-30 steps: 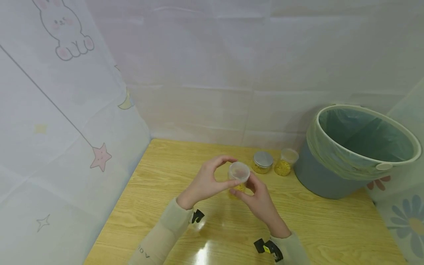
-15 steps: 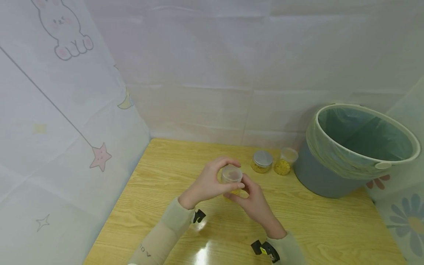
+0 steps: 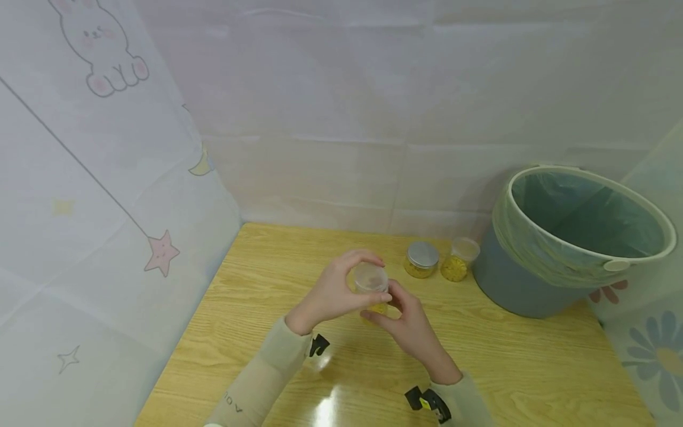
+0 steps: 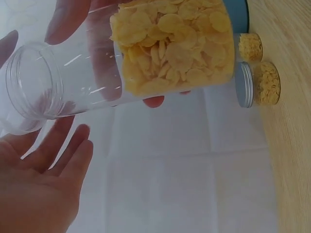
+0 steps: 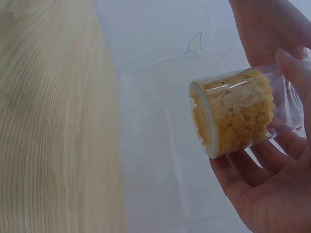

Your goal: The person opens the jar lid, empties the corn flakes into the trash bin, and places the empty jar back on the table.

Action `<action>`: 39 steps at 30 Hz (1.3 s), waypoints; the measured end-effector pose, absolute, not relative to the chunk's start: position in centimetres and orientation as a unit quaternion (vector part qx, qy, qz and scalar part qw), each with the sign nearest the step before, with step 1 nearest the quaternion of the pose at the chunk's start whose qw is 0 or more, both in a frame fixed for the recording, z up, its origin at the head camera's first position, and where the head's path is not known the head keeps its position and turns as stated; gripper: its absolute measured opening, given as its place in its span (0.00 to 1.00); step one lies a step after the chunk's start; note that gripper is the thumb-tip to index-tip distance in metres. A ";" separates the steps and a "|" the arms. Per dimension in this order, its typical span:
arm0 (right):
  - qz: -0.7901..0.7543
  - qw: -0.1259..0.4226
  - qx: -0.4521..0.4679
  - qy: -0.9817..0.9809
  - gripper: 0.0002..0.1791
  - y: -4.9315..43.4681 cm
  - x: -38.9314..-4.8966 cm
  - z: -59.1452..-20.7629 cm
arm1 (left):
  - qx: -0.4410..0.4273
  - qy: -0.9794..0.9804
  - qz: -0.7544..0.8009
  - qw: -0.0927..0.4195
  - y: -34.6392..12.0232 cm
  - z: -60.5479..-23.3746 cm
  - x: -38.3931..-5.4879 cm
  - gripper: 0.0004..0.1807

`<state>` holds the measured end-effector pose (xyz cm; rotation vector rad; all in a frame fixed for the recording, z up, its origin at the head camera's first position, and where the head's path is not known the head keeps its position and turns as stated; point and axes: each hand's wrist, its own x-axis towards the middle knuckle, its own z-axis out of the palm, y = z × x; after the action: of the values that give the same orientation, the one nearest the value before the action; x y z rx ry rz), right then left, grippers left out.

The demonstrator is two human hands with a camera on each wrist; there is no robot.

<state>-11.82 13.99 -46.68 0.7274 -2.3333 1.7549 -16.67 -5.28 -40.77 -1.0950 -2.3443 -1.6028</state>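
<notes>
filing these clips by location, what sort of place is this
Probably a makeshift indoor work corner: a wood-grain table edged by creased cartoon-printed sheets, with a bag-lined bin standing on it.

Counted two hands, left hand [image 3: 332,292] and right hand [image 3: 413,329], three jars of yellow flakes (one tall jar [image 3: 371,280], one silver-lidded jar [image 3: 422,258], one clear-topped jar [image 3: 457,265]), one lined bin [image 3: 507,276], one wooden table [image 3: 512,367], one printed rabbit [image 3: 100,48], one pink star [image 3: 162,254].

Passage is free over the table [image 3: 533,367] at its far left corner and near right part. The left hand [image 3: 332,293] and right hand [image 3: 412,320], holding a tall jar [image 3: 369,277], obstruct the middle. A silver-lidded jar [image 3: 421,260], clear-topped jar [image 3: 457,264] and bin [image 3: 525,284] block the far edge's right end.
</notes>
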 end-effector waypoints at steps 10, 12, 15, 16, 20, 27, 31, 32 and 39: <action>0.582 0.053 0.205 -0.785 0.33 14.3 -11.7 -46.9 | -0.326 -0.772 -0.530 0.132 -6.0 -40.2 -16.9 0.24; 0.579 0.056 0.204 -0.787 0.33 14.3 -11.7 -47.0 | -0.326 -0.771 -0.530 0.131 -6.1 -40.3 -16.9 0.24; 0.578 0.060 0.203 -0.788 0.33 14.3 -11.7 -47.0 | -0.331 -0.769 -0.530 0.131 -6.1 -40.3 -17.0 0.24; 0.578 0.060 0.204 -0.788 0.33 14.3 -11.7 -47.0 | -0.334 -0.768 -0.530 0.133 -6.1 -40.4 -17.0 0.24; 0.578 0.064 0.209 -0.786 0.32 14.4 -11.7 -47.0 | -0.342 -0.768 -0.521 0.147 -6.1 -40.5 -17.2 0.25; 0.580 0.065 0.200 -0.787 0.33 14.5 -11.6 -47.0 | -0.337 -0.772 -0.518 0.147 -6.2 -40.6 -17.3 0.27; 0.579 0.062 0.192 -0.790 0.33 14.7 -11.6 -47.1 | -0.323 -0.774 -0.528 0.131 -6.3 -40.6 -17.2 0.30; 0.579 0.062 0.192 -0.790 0.32 14.8 -11.6 -47.1 | -0.319 -0.774 -0.532 0.126 -6.3 -40.5 -17.2 0.31; 0.582 0.061 0.186 -0.789 0.31 15.0 -11.5 -46.9 | -0.297 -0.773 -0.551 0.103 -6.6 -40.1 -17.0 0.35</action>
<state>-11.46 15.01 -46.93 0.5639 -2.3869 1.7623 -16.97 -6.55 -40.12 -0.8757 -2.2818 -1.6250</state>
